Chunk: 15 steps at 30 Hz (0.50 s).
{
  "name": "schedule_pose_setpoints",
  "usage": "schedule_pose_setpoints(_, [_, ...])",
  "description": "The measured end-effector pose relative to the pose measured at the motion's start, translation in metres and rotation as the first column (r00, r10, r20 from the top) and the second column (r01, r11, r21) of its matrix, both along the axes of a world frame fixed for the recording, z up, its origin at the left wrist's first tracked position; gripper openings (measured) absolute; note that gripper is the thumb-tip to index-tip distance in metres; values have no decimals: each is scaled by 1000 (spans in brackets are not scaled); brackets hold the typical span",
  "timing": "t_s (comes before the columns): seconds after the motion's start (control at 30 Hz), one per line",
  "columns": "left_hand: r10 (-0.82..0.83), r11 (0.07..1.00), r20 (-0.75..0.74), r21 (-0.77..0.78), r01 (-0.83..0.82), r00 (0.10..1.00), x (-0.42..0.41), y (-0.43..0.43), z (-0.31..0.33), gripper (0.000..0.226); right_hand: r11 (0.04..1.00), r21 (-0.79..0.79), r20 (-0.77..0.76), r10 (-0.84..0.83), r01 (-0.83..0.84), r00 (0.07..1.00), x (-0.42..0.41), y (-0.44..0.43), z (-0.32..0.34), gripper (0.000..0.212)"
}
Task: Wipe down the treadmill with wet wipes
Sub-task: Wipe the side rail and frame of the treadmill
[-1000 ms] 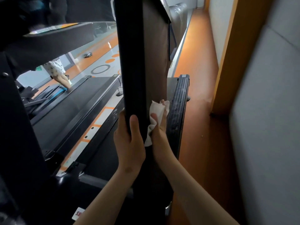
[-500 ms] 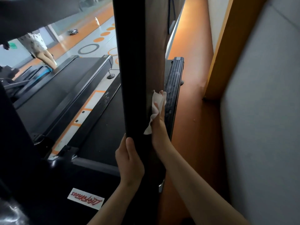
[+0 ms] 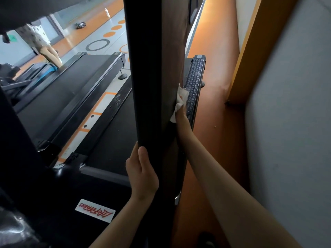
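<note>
Both hands (image 3: 141,174) (image 3: 181,120) on matte upright (image 3: 152,68) — crumpled wipe (image 3: 182,97) under right.

the left forearm (image 3: 114,222) and right forearm (image 3: 223,176) are bare down to the frame's lower edge; left hand (image 3: 141,174) and right hand (image 3: 181,117) ungloved, left thumbnail short.

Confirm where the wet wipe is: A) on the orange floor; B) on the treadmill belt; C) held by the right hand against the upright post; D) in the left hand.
C: the right hand holds the wet wipe against the upright post, while the left hand only grips the post lower down.
</note>
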<state>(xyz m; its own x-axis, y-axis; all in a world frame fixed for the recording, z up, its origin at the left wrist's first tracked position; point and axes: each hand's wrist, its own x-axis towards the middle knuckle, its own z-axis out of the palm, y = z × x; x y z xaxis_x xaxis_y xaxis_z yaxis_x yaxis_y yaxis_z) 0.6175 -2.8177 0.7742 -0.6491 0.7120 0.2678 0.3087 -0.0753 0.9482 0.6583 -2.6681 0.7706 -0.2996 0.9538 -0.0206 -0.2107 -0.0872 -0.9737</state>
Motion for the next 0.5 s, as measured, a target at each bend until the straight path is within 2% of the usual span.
schedule_pose_setpoints(0.03, [3,1000,-2,-1,-3,1000,0,0,-1,35,1000,-24,3,15,-15,1000,1,-3,-5,132])
schedule_pose_setpoints(0.13, [3,1000,1,-1,-3,1000,-2,0,-4,37,995,-92,8,24,-23,1000,1,-20,-24,92])
schedule_pose_setpoints(0.17, [-3,1000,1,1,3,1000,-2,0,-5,37,993,-111,9,33,-32,999,2,-27,-30,89])
schedule_pose_setpoints(0.23, [-14,1000,-9,11,15,1000,-2,0,-5,37,983,-176,4,56,-55,998,4,-42,-32,99])
schedule_pose_setpoints(0.33, [-26,999,-11,24,26,1000,-2,-1,-5,33,957,-280,-33,73,-79,997,7,-61,-31,151])
schedule_pose_setpoints(0.37, [-34,999,-7,23,34,999,-3,-1,-6,32,951,-300,-40,71,-80,997,7,-65,-33,158])
schedule_pose_setpoints(0.5, [-46,999,-7,8,46,999,-7,0,-11,36,936,-347,-74,30,-54,997,7,-81,-41,154])
